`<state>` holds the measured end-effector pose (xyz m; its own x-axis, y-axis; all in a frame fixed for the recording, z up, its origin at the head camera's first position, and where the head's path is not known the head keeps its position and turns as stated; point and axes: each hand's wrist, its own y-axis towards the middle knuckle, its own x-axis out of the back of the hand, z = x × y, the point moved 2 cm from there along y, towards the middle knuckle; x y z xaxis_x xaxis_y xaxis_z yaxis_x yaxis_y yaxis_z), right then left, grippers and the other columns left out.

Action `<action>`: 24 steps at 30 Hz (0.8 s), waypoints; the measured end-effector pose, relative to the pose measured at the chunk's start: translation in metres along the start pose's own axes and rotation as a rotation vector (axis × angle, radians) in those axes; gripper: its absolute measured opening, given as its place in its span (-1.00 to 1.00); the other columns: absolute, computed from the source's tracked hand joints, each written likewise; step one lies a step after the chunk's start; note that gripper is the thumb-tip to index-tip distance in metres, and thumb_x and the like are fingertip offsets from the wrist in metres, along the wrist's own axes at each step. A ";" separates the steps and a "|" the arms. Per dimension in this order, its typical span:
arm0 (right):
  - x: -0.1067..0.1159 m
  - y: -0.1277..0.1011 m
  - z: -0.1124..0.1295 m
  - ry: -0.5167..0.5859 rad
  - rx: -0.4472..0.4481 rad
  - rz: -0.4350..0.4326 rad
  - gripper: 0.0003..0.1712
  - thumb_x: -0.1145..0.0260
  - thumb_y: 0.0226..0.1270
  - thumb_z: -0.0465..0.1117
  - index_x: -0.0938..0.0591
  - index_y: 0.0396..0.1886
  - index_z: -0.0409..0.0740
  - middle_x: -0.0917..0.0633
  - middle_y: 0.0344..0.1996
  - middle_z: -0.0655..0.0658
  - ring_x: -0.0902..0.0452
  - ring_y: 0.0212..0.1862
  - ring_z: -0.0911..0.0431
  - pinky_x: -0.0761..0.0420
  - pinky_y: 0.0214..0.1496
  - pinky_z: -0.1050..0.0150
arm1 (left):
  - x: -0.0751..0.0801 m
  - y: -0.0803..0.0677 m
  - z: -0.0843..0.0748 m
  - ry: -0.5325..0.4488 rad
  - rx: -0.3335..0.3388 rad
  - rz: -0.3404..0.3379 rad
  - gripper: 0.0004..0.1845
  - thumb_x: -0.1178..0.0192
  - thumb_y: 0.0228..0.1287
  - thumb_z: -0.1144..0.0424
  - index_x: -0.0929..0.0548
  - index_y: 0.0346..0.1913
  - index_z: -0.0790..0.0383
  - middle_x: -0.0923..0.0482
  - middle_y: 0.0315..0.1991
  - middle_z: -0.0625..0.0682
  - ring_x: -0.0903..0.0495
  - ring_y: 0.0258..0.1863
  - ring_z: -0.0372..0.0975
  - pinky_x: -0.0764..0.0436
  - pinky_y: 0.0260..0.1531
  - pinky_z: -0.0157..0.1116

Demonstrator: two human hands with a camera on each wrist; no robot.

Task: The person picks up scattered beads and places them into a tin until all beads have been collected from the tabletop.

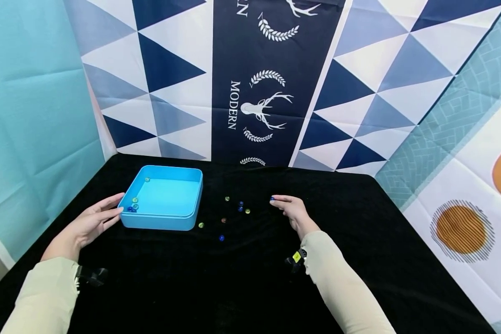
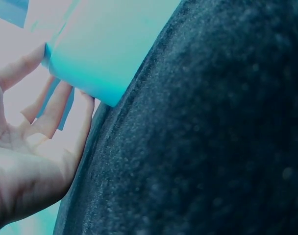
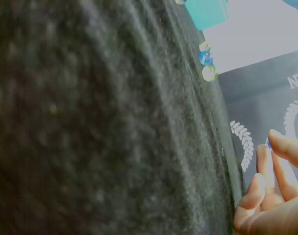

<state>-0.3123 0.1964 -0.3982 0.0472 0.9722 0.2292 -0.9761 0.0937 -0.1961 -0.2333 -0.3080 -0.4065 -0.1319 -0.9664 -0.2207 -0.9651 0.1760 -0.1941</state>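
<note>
A light blue square tray (image 1: 192, 197) sits on the black cloth, with several glass marbles (image 1: 132, 207) gathered in its near left corner and one more (image 1: 147, 179) at the far left. My left hand (image 1: 113, 208) lies flat beside the tray, its straight fingers touching the left wall; the left wrist view shows those fingers (image 2: 56, 105) against the tray's corner (image 2: 97, 54). To the right, my right hand (image 1: 276, 200) pinches a blue marble (image 1: 272, 199) just above the cloth; that blue marble (image 3: 268, 143) also shows between fingertips in the right wrist view.
Several loose marbles (image 1: 240, 206) lie scattered on the black tablecloth (image 1: 242, 278) between the tray and my right hand, one blue marble (image 1: 221, 238) nearest me. Patterned backdrop sheets (image 1: 275, 83) wall in the back and both sides.
</note>
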 end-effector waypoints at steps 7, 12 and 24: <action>-0.010 -0.008 0.002 0.028 0.029 0.012 -0.58 -0.40 0.12 -0.29 -0.62 0.02 -0.27 -0.63 -0.12 -0.03 -0.43 -0.30 0.17 -0.43 -0.42 0.47 | 0.000 -0.001 0.001 -0.010 0.004 -0.006 -0.30 -0.17 0.30 0.29 -0.14 0.43 -0.08 0.31 0.47 0.11 -0.51 -0.11 -0.52 -0.50 -0.06 -0.50; -0.021 -0.015 0.004 0.043 0.044 0.034 -0.59 -0.40 0.11 -0.28 -0.63 0.00 -0.28 -0.64 -0.12 -0.02 -0.46 -0.27 0.17 -0.45 -0.30 0.39 | 0.000 -0.001 0.001 -0.009 0.005 -0.006 -0.33 -0.17 0.30 0.30 -0.18 0.41 -0.10 0.30 0.46 0.11 -0.50 -0.10 -0.53 -0.50 -0.05 -0.50; -0.056 -0.026 0.012 0.119 0.057 0.091 -0.65 -0.39 0.11 -0.33 -0.65 -0.06 -0.30 -0.67 -0.22 -0.02 -0.48 -0.33 0.20 -0.48 -0.28 0.36 | -0.001 -0.002 -0.001 0.021 0.000 0.000 -0.22 -0.16 0.31 0.27 0.02 0.47 0.01 0.32 0.47 0.12 -0.48 -0.10 -0.55 -0.49 -0.05 -0.52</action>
<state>-0.2917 0.1366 -0.3949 -0.0207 0.9950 0.0980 -0.9877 -0.0052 -0.1562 -0.2317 -0.3076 -0.4050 -0.1369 -0.9701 -0.2005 -0.9650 0.1763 -0.1940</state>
